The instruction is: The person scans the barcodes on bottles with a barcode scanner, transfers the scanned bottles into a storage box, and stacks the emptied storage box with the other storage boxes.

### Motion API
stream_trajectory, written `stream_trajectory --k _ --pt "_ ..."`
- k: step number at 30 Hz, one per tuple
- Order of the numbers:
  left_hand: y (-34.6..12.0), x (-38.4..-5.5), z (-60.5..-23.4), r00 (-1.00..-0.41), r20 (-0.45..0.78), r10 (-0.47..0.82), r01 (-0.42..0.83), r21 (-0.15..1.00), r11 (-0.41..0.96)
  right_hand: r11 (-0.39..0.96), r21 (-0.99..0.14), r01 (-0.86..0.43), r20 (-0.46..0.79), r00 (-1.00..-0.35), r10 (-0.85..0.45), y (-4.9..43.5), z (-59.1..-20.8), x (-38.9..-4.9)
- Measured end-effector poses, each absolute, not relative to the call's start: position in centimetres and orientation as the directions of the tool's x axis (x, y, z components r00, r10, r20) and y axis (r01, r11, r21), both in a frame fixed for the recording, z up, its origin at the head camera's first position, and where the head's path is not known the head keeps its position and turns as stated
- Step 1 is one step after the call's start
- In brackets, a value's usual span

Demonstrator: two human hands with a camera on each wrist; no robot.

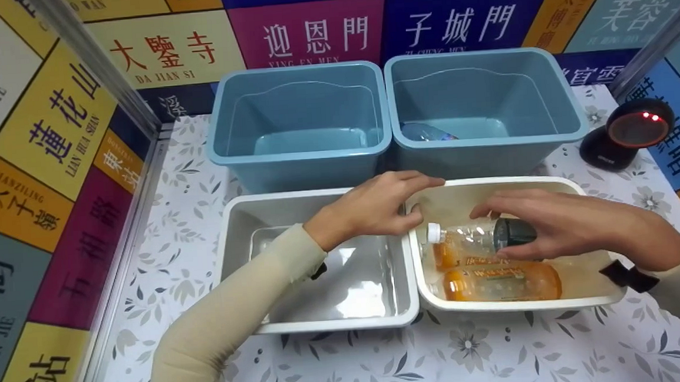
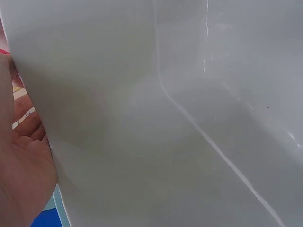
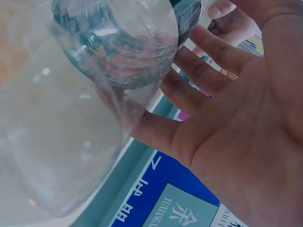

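Observation:
My right hand (image 1: 578,223) curls around a clear plastic bottle (image 1: 471,236) with a white cap and a dark label, inside the cream bin (image 1: 506,306). Seen from the right wrist, the see-through bottle (image 3: 137,28) lies against the fingers. Two orange-coloured bottles lie below it: the nearer orange bottle (image 1: 502,283) is in plain sight, and the other orange bottle (image 1: 450,256) is partly covered. My left hand (image 1: 376,203) rests at the touching rims of the cream bin and the light grey bin (image 1: 324,325), fingers loosely extended.
Behind stand two blue bins, the left blue bin (image 1: 299,156) and the right blue bin (image 1: 490,142); a clear bottle (image 1: 425,131) lies in the latter. A black scanner-like device (image 1: 626,135) with red lights stands at the right. Printed panels surround the floral tabletop (image 1: 351,367).

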State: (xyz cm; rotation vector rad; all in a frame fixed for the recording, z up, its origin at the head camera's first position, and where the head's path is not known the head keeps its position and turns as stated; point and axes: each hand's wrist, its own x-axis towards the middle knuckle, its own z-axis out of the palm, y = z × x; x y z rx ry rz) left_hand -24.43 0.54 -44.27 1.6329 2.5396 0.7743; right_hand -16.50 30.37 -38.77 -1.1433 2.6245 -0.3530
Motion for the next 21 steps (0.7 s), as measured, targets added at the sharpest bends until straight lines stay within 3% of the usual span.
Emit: stream_trajectory --k 6,21 --pt "0.6 -24.4 -44.3 -0.451 0.243 0.859 0.848 0.418 0.327 0.648 -0.285 -0.706 -0.095 -0.652 -0.752 30.5 -38.2 -16.4" --pt "0.6 -24.4 -44.3 -0.446 0.254 0.858 0.851 0.416 0.32 0.716 -0.317 -0.622 -0.175 -0.703 -0.689 30.6 -36.4 -15.8"
